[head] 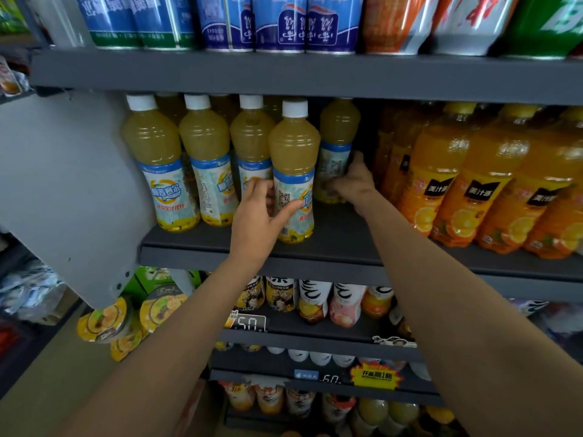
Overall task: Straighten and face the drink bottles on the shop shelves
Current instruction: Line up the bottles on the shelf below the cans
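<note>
— What's on that middle shelf [315, 238]?

— Clear plastic bottles of cloudy pale-yellow juice, waisted in shape, with smooth white screw caps and glossy blue-and-white wrap labels; they stand in a row on a matte dark-grey metal board; to their right, rounder orange drink bottles [467, 184] with yellow caps, packed tight.

— And the hands?

— The left hand [262, 212] grips the front bottle [293, 171], which stands at the shelf's front edge, ahead of its row; the thumb curls across the label, fingers wrapped behind; the QR code and barcode face outward, the logo turned to the right.

— The right one?

— The right hand [355, 181] reaches deeper and holds the rear bottle [337, 146] by its lower label, fingers curled round the far side; that bottle stands upright, set back, just behind and right of the front one; its cap is hidden by the shelf above.

— Above that?

— Shiny blue cans [277, 23], printed labels upside down.
</note>
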